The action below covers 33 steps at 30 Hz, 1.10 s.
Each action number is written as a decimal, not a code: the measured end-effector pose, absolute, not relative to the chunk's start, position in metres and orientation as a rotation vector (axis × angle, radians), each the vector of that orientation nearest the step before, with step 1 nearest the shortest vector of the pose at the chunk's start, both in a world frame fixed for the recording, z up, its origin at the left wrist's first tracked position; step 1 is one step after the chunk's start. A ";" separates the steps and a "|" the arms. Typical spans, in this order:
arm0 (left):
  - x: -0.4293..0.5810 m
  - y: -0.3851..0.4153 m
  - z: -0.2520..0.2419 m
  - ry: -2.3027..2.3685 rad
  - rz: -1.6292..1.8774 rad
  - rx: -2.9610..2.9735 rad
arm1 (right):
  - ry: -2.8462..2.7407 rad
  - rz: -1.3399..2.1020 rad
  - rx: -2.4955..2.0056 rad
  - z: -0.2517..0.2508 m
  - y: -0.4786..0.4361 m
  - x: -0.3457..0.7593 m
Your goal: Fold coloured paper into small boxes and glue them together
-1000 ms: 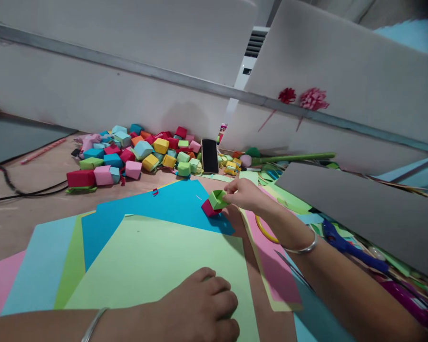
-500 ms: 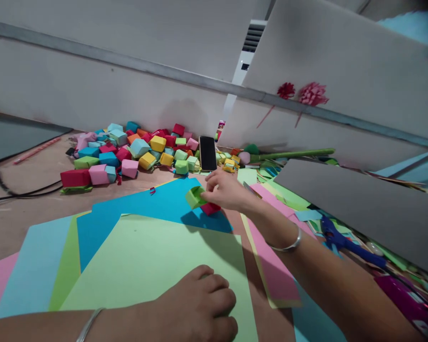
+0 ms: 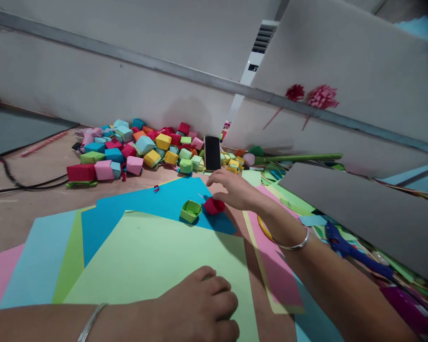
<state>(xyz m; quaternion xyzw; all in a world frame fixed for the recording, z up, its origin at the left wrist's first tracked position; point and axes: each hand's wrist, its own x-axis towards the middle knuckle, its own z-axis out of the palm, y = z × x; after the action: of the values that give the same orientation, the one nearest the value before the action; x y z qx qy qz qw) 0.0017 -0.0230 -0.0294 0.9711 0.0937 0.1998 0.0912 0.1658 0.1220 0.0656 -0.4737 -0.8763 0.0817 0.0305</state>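
Observation:
My right hand (image 3: pixel 230 188) reaches over the blue sheet (image 3: pixel 153 197) with thumb and fingers apart, holding nothing. Just under its thumb lies a small red paper box (image 3: pixel 214 205); whether they touch I cannot tell. To the left of it, a small green paper box (image 3: pixel 190 212) stands with its hollow side up on the blue sheet near the pale green sheet. My left hand (image 3: pixel 203 304) rests on the pale green sheet (image 3: pixel 153 256), fingers curled in. Its fingertips and palm are hidden, so anything inside does not show.
Many coloured paper boxes (image 3: pixel 133 165) are heaped at the back, beside a black phone (image 3: pixel 213 153). Pink paper (image 3: pixel 281 280) and yellow-handled scissors (image 3: pixel 265 229) lie under my right forearm. A blue glue gun (image 3: pixel 356 251), paper scraps and a grey board (image 3: pixel 360 209) are at the right.
My right hand has let go of the green paper box, which now sits on the blue sheet. The hand has opened over the red box. My left hand stays put.

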 end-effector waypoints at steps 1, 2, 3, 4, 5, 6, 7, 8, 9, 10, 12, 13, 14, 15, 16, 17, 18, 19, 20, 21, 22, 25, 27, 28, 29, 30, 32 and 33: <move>0.001 -0.023 -0.029 0.279 0.612 2.850 | -2.741 0.259 -1.445 0.064 0.123 0.168; 0.001 -0.024 -0.027 0.291 0.647 2.788 | -2.780 0.266 -1.438 0.061 0.124 0.170; 0.001 -0.024 -0.026 0.320 0.697 2.689 | -2.811 0.266 -1.443 0.057 0.124 0.171; 0.000 -0.024 -0.023 0.377 0.754 2.555 | -2.828 0.255 -1.462 0.052 0.124 0.171; 0.000 -0.024 -0.020 0.473 0.798 2.391 | -2.832 0.236 -1.490 0.048 0.123 0.172; 0.000 -0.023 -0.017 0.604 0.816 2.197 | -2.824 0.210 -1.523 0.045 0.120 0.173; 0.000 -0.021 -0.014 0.743 0.799 1.979 | -2.813 0.190 -1.553 0.044 0.116 0.175; 0.000 -0.019 -0.011 0.870 0.758 1.752 | -2.808 0.180 -1.572 0.044 0.109 0.176; 0.001 -0.017 -0.008 0.959 0.712 1.545 | -2.810 0.183 -1.581 0.045 0.100 0.178; 0.002 -0.015 -0.005 1.010 0.659 1.375 | -2.817 0.196 -1.583 0.047 0.090 0.179; 0.003 -0.012 0.001 1.030 0.575 1.187 | -2.834 0.230 -1.583 0.051 0.064 0.178; 0.003 -0.011 0.004 1.035 0.549 1.178 | -2.844 0.246 -1.583 0.052 0.050 0.176; 0.004 -0.011 0.006 1.040 0.535 1.217 | -2.856 0.262 -1.577 0.053 0.037 0.174; 0.004 -0.011 0.009 1.036 0.532 1.290 | -2.868 0.276 -1.570 0.052 0.025 0.172; 0.004 -0.011 0.011 1.026 0.542 1.381 | -2.865 0.288 -1.559 0.051 0.015 0.169; 0.004 -0.012 0.012 1.008 0.564 1.479 | -2.846 0.299 -1.548 0.049 0.007 0.168; 0.004 -0.013 0.013 0.983 0.591 1.566 | -2.813 0.314 -1.535 0.046 0.002 0.167; 0.004 -0.013 0.013 0.957 0.615 1.629 | -2.769 0.332 -1.521 0.044 -0.002 0.167; 0.004 -0.014 0.012 0.939 0.634 1.665 | -2.721 0.350 -1.510 0.041 -0.004 0.168; 0.003 -0.014 0.010 0.925 0.648 1.687 | -2.678 0.369 -1.500 0.039 -0.005 0.169; 0.003 -0.014 0.007 0.911 0.659 1.709 | -2.642 0.388 -1.493 0.037 -0.005 0.170; 0.001 -0.013 0.000 0.893 0.704 1.796 | -2.579 0.393 -1.536 0.035 -0.005 0.171; 0.001 -0.012 -0.004 0.898 0.724 1.850 | -2.581 0.351 -1.608 0.036 -0.006 0.168; 0.001 -0.012 -0.005 0.904 0.731 1.872 | -2.598 0.320 -1.646 0.037 -0.006 0.167; 0.000 -0.012 -0.005 0.911 0.737 1.895 | -2.623 0.283 -1.679 0.039 -0.007 0.165; 0.000 -0.012 -0.006 0.918 0.738 1.920 | -2.651 0.244 -1.705 0.040 -0.008 0.164; -0.001 -0.012 -0.007 0.943 0.745 1.976 | -2.706 0.179 -1.730 0.041 -0.010 0.163; -0.001 -0.013 -0.007 0.952 0.744 2.005 | -2.726 0.154 -1.727 0.042 -0.011 0.163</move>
<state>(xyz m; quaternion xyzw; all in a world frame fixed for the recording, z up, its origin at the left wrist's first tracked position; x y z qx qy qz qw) -0.0009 -0.0126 -0.0072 0.7888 0.3744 0.2926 0.3898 0.1625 -0.0109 0.0417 -0.5341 -0.8429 0.0477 -0.0446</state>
